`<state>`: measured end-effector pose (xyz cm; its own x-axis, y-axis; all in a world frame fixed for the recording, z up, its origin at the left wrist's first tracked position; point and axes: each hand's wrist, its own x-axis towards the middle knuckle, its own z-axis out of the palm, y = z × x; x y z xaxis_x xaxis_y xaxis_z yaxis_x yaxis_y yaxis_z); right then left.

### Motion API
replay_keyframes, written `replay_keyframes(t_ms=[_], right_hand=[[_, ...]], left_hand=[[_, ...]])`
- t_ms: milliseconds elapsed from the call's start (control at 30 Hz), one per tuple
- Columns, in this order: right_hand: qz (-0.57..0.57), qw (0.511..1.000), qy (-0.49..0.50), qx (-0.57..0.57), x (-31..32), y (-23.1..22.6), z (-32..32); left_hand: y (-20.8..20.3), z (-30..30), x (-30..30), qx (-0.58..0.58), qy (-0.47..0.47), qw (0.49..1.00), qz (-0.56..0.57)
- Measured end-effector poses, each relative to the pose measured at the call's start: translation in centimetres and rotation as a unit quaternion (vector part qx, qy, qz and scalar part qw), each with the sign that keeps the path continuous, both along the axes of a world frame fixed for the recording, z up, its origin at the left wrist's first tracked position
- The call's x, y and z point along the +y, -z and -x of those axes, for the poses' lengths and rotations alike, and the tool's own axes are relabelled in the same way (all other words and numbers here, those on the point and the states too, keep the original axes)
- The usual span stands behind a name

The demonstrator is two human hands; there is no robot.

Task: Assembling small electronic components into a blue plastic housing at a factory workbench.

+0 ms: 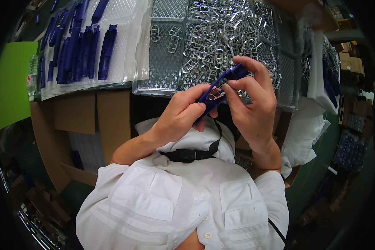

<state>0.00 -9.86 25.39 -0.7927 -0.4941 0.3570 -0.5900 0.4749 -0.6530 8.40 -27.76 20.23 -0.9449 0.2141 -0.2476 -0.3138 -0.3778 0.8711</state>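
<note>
Over the near edge of the clear tray, I hold a long dark-blue plastic part (237, 71), tilted up to the right. My left hand (181, 110) is closed around its lower end, with the thumb on top. A shiny looped metal clip (215, 94) sits at the middle of the part, between its blue sides. My right hand (254, 98) pinches at the clip with thumb and forefinger, while another finger reaches over the part's upper end. The right fingertips partly hide how the clip fits. Beyond my hands lies a heap of similar metal clips (214, 41).
The clear tray (160, 66) has compartments. At the left, several blue parts (107, 52) lie on a white sheet (127, 41), near a plastic bottle (32, 77) and a green panel (10, 83). Below stands an open cardboard box (73, 114). A white foam container (318, 79) is at the right.
</note>
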Motion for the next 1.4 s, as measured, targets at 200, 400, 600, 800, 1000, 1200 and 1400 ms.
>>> replay_keyframes(t_ms=[200,400,600,800,1000,1200,1400], right_hand=[[-0.003,1.000,0.021,0.020,-0.3,0.6,-0.6],[0.130,0.979,0.087,-0.129,-0.5,-0.4,-1.5],[0.147,0.952,0.004,-0.268,0.1,1.8,-1.1],[0.149,0.960,-0.013,-0.235,0.2,2.5,-1.1],[0.286,0.921,-0.050,-0.258,0.4,3.0,-0.3],[0.414,0.828,-0.159,-0.344,2.4,2.1,-1.1],[0.450,0.774,-0.161,-0.415,2.5,2.5,-1.9]], left_hand=[[0.4,0.0,0.3,0.048,-0.013,0.996,0.075],[0.8,-0.4,0.7,0.141,-0.046,0.983,0.111],[0.1,0.7,1.2,0.067,-0.043,0.986,0.145],[0.5,1.0,1.8,0.051,-0.061,0.985,0.151],[-1.1,1.4,0.3,0.117,0.011,0.972,0.205],[-2.9,-1.2,-1.3,0.302,-0.032,0.901,0.309],[-2.1,-1.6,0.2,0.344,-0.134,0.848,0.382]])
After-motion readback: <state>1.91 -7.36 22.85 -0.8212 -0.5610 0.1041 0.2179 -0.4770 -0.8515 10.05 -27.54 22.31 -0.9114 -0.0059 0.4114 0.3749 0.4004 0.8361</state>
